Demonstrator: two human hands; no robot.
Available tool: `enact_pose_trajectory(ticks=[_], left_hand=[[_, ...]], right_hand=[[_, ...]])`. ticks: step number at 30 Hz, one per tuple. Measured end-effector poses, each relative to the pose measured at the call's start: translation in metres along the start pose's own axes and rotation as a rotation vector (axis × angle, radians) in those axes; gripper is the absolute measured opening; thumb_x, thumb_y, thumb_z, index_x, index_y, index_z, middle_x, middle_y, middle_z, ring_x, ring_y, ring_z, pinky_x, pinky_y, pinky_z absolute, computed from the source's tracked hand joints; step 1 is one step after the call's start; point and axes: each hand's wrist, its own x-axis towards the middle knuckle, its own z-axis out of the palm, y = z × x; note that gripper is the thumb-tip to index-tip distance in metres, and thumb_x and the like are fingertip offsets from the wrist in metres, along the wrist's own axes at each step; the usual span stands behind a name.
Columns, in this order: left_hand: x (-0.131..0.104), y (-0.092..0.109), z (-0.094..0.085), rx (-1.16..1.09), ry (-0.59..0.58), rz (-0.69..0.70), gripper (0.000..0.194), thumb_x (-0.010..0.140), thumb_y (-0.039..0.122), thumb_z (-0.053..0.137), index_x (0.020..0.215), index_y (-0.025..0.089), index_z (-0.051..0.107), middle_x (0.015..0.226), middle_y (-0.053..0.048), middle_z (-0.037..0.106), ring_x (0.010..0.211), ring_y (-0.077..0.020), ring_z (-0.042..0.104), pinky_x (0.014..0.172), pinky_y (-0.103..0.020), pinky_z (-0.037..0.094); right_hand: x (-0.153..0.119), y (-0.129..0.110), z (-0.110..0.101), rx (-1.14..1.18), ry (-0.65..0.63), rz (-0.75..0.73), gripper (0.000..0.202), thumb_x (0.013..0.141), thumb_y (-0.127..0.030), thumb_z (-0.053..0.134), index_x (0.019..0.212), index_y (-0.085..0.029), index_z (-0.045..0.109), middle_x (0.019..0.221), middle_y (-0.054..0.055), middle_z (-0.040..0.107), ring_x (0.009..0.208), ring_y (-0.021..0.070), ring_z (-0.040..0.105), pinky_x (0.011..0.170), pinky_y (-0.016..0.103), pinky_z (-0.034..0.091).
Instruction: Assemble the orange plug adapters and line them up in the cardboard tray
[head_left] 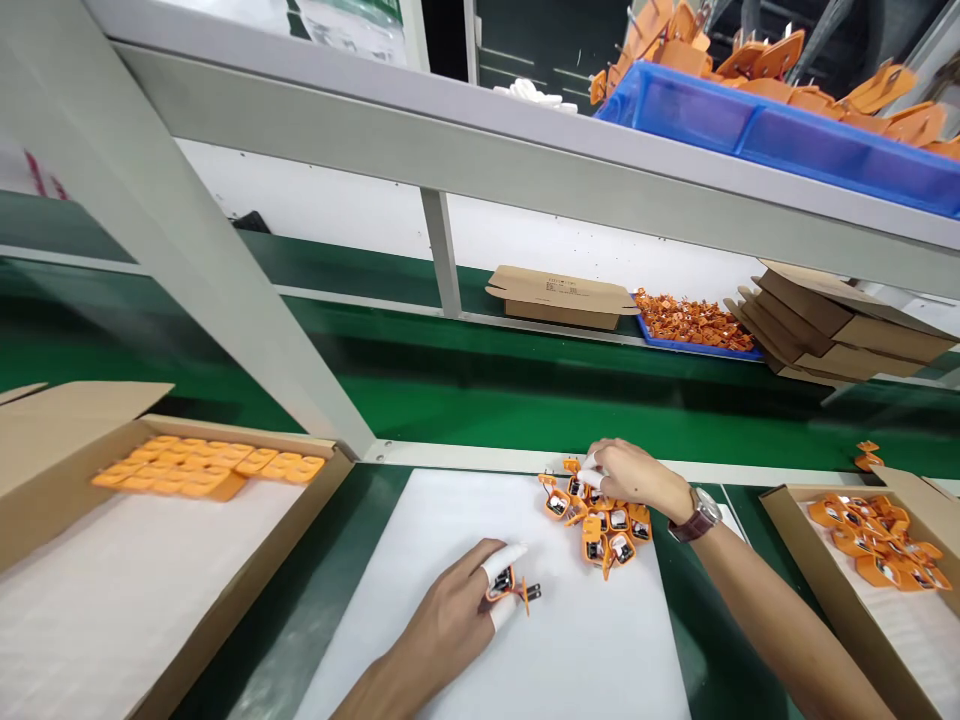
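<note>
My left hand (465, 605), with white covers on its thumb and index finger, grips an orange plug housing (501, 584). Its cap carries two dark prongs and hangs by wires on the right side, just above a white sheet (420, 560). At the back of this sheet lies a pile of similar open orange housings (619, 520) with black and white parts inside. My right hand (626, 472), wearing a wristwatch (697, 514), reaches over the pile's far side. Its covered fingertips are drawn together among the pieces, and what they pinch is hidden.
A cardboard box (247, 560) with rows of closed orange housings stands left. Another box (795, 560) holds open ones at right. Behind runs a green belt (465, 400). A metal frame (225, 260) rises ahead, with a blue bin (750, 125) of orange parts on its shelf.
</note>
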Motion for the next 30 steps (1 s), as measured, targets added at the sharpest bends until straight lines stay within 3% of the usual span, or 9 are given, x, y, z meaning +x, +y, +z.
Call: enact_pose_trajectory(ticks=[4,7,10,13,17,20,25,30], left_hand=[[0.004,0.010,-0.006,-0.045,-0.023,-0.040,0.049,0.088,0.009,0.049,0.132,0.029,0.057,0.108,-0.005,0.067,0.070,-0.0133,0.063,0.065,-0.025,0.055],[0.008,0.019,-0.010,-0.124,-0.021,-0.068,0.043,0.090,0.013,0.051,0.131,0.026,0.056,0.110,-0.006,0.066,0.080,-0.0155,0.065,0.069,-0.027,0.056],[0.009,0.029,-0.013,-0.172,0.030,-0.058,0.040,0.091,0.017,0.056,0.131,0.024,0.057,0.115,-0.008,0.065,0.097,-0.0196,0.066,0.082,-0.031,0.057],[0.010,0.041,-0.020,-0.202,0.023,-0.077,0.038,0.090,0.020,0.060,0.128,0.024,0.059,0.119,-0.008,0.065,0.098,-0.0201,0.066,0.086,-0.033,0.056],[0.015,0.053,-0.031,-0.468,-0.184,-0.235,0.032,0.087,0.026,0.068,0.119,0.022,0.064,0.110,-0.007,0.069,0.095,-0.0203,0.067,0.084,-0.032,0.057],[0.017,0.054,-0.029,-0.731,-0.309,-0.364,0.029,0.086,0.030,0.070,0.111,0.017,0.065,0.101,-0.009,0.072,0.094,-0.0220,0.069,0.089,-0.036,0.056],[0.009,0.049,-0.016,-0.754,-0.271,-0.313,0.020,0.086,0.031,0.070,0.100,0.018,0.067,0.104,-0.008,0.067,0.098,-0.0215,0.066,0.091,-0.036,0.056],[0.003,0.051,-0.015,-0.774,-0.233,-0.341,0.019,0.089,0.034,0.067,0.098,0.018,0.068,0.105,-0.009,0.067,0.096,-0.0214,0.067,0.090,-0.037,0.057]], right_hand=[[-0.032,-0.032,-0.001,0.123,0.120,-0.056,0.023,0.097,-0.025,0.055,0.113,-0.022,0.070,0.098,0.007,0.070,0.081,0.0211,0.066,0.074,0.030,0.048],[-0.058,-0.062,0.017,0.272,0.033,-0.127,0.028,0.097,-0.038,0.060,0.122,-0.028,0.068,0.091,0.003,0.073,0.073,0.0196,0.068,0.066,0.028,0.049],[-0.071,-0.081,0.044,0.409,-0.069,-0.132,0.028,0.095,-0.037,0.063,0.122,-0.029,0.068,0.089,0.001,0.075,0.077,0.0211,0.071,0.068,0.029,0.052],[-0.073,-0.083,0.066,0.571,0.021,-0.108,0.021,0.096,-0.032,0.061,0.115,-0.026,0.070,0.096,0.003,0.076,0.080,0.0201,0.071,0.071,0.029,0.055],[-0.076,-0.077,0.076,0.505,0.260,-0.157,0.022,0.094,-0.020,0.061,0.114,-0.025,0.067,0.110,0.006,0.070,0.095,0.0205,0.068,0.081,0.032,0.056],[-0.081,-0.076,0.080,0.503,0.353,-0.269,0.025,0.094,-0.015,0.061,0.116,-0.025,0.066,0.119,0.007,0.067,0.111,0.0208,0.064,0.095,0.036,0.053],[-0.086,-0.077,0.092,0.572,0.303,-0.385,0.030,0.093,-0.016,0.067,0.121,-0.026,0.066,0.124,0.008,0.068,0.115,0.0200,0.065,0.102,0.038,0.053],[-0.088,-0.074,0.102,0.563,0.420,-0.445,0.028,0.097,-0.018,0.063,0.123,-0.027,0.067,0.120,0.009,0.068,0.110,0.0202,0.066,0.094,0.037,0.057]])
